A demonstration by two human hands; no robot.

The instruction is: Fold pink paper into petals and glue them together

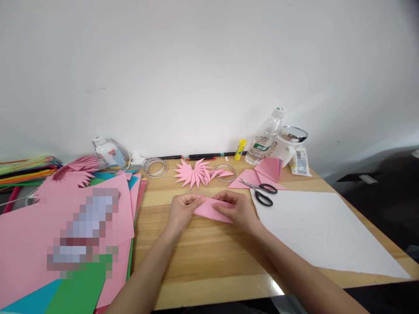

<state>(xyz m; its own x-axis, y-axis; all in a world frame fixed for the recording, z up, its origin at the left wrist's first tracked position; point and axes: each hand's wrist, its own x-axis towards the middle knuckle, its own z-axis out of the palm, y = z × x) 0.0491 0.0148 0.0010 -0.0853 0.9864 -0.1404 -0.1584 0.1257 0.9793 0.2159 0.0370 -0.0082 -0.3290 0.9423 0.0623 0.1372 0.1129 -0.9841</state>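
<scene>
A small piece of pink paper [209, 209] lies folded on the wooden table [196, 253] between both hands. My left hand [181, 212] pinches its left end with curled fingers. My right hand [236, 210] presses on its right part, fingers bent over the fold. Just beyond the hands sits a fan of pointed pink paper petals [195, 173].
Black scissors [262, 192] lie on pink paper scraps [258, 176] to the right, beside a large white sheet [314, 231]. A stack of coloured paper [65, 235] fills the left. Wire rings [155, 167], a glue stick [240, 149], a water bottle [264, 137] and pens line the wall.
</scene>
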